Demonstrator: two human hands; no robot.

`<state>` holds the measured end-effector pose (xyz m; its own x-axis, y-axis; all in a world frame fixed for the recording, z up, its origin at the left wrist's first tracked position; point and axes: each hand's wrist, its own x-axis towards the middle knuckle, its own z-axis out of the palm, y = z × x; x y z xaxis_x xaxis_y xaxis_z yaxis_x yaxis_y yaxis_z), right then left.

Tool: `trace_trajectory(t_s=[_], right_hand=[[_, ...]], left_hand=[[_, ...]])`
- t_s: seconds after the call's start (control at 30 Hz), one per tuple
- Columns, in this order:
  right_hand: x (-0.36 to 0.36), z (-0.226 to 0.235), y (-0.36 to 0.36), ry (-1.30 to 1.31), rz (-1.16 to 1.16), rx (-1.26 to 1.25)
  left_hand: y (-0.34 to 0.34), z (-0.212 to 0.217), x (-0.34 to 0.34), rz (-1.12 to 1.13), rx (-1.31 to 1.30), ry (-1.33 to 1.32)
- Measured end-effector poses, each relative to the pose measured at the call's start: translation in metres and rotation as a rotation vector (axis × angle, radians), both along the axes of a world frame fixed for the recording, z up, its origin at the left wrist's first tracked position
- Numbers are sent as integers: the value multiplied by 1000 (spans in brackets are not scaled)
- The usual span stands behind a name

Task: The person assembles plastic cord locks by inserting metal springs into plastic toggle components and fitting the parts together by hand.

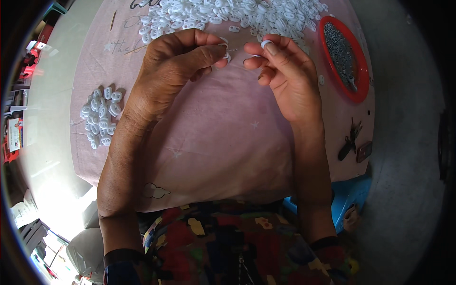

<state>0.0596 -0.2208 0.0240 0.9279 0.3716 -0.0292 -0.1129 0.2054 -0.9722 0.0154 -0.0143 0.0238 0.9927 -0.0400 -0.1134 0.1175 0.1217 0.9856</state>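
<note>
My left hand [178,64] is closed, thumb and fingertips pinching a small white two-hole plastic piece [227,56]. A thin metal spring [232,50] juts from that piece toward my other hand. Facing it across a narrow gap, my right hand [293,78] grips another white plastic piece [266,43] between thumb and forefinger, its remaining fingers loosely curled. Both hands are raised over the pink tablecloth [213,123]. Just beyond them spreads a big heap of loose white plastic pieces [213,14]. How the fingers cover each piece hides part of its shape.
A red oval tray [363,71] of small metal springs [339,52] stands at the right. Left of my forearm lies a pile of white two-hole pieces [100,114]. Keys [350,141] and a small brown case [364,151] rest near the right edge, above a blue stool [354,197].
</note>
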Motion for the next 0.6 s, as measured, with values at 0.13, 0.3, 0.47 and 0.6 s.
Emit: trace_trajectory(t_s=[0.13,0.3,0.47,0.6], right_hand=[[5,-5,-7,144,34,133],[3,-3,-7,227,64,186],[0,-3,0,199,14,74],[-6,3,4,157,-4,3]], left_hand=[[-2,-1,0,-5,-22,7],[-5,-3,0,-16,-24,-7],[-8,-4,-2,-8,-34,-17],[-7,-7,0,16,-42,-57]])
